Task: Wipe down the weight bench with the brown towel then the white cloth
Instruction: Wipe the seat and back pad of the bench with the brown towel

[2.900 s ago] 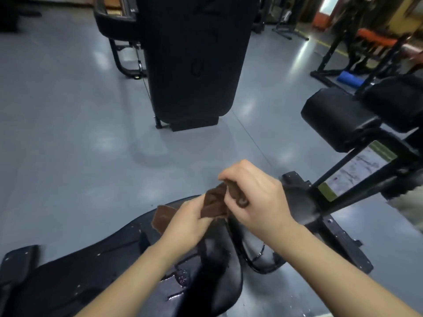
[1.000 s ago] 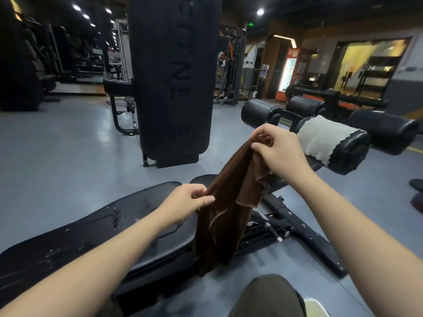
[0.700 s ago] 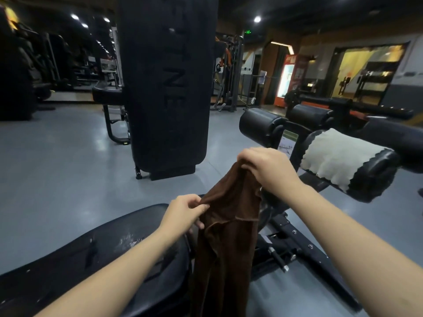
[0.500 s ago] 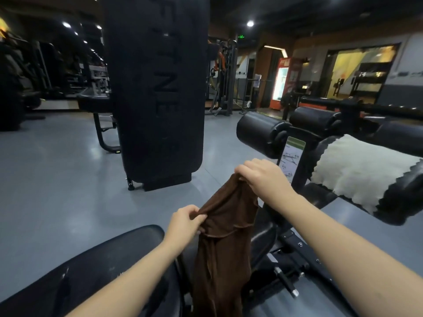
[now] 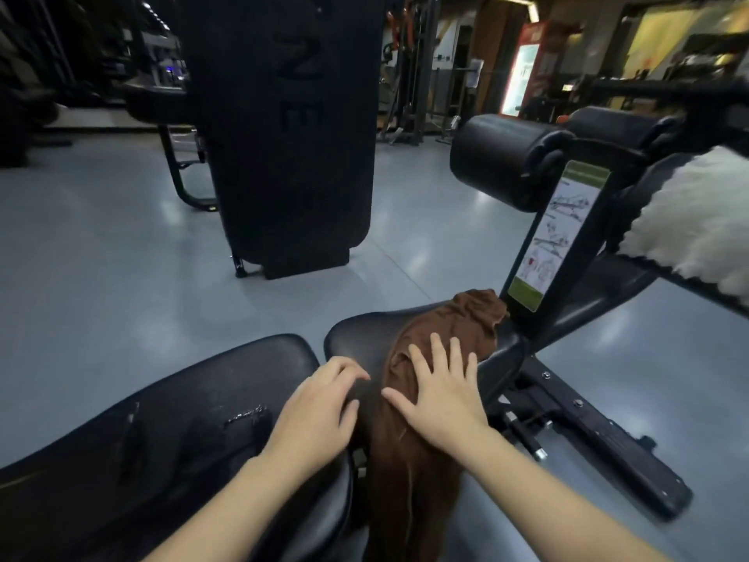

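The brown towel [image 5: 454,322] lies spread over the small black seat pad of the weight bench [image 5: 360,334], its lower end hanging off the near edge. My right hand [image 5: 441,395] presses flat on the towel with fingers straight and spread. My left hand [image 5: 320,407] rests on the seat pad just left of the towel, fingers loosely bent, holding nothing. The long back pad [image 5: 162,432] stretches to the lower left. The white cloth [image 5: 697,221] is draped over a leg roller at the right edge.
A tall black padded machine [image 5: 283,127] stands on the grey floor ahead. A black leg roller [image 5: 502,160] and an instruction placard [image 5: 555,237] rise right of the seat. The bench's black frame rail [image 5: 600,436] runs along the floor at right.
Both hands held the brown towel up by its top edge; now it is laid on the seat pad. My right hand has flattened onto it, and my left hand has let go.
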Available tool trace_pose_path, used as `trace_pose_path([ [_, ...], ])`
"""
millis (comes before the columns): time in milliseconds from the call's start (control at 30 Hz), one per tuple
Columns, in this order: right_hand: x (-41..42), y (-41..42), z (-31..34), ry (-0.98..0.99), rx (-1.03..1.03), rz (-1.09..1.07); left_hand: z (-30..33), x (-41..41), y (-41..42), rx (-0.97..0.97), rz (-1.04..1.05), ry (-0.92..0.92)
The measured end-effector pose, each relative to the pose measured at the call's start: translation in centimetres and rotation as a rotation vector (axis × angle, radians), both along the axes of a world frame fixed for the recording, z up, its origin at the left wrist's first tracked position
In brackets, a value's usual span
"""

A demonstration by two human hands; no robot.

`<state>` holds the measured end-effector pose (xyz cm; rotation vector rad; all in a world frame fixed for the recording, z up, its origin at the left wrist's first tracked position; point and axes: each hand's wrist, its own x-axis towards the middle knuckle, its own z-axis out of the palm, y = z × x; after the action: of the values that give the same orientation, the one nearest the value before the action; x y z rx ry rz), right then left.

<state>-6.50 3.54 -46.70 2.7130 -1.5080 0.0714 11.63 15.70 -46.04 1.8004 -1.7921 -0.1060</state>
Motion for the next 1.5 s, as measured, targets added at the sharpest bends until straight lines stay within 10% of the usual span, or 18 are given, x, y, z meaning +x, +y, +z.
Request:
trace_pose_path([
  [500, 3.8, -3.2, 0.1, 0.148, -0.027, 0.166, -8.1, -0.2, 9.3, -0.176, -0.076, -0.326],
  [933, 9.9, -6.3, -0.5, 0.241, -0.006, 0.354, -7.6, 0.0, 9.3, -0.127, -0.068, -0.130],
  [1500, -1.4, -3.0, -0.3, 0.125, -0.063, 0.230, -7.6, 0.7, 10.0, -0.060, 0.025, -0.165],
])
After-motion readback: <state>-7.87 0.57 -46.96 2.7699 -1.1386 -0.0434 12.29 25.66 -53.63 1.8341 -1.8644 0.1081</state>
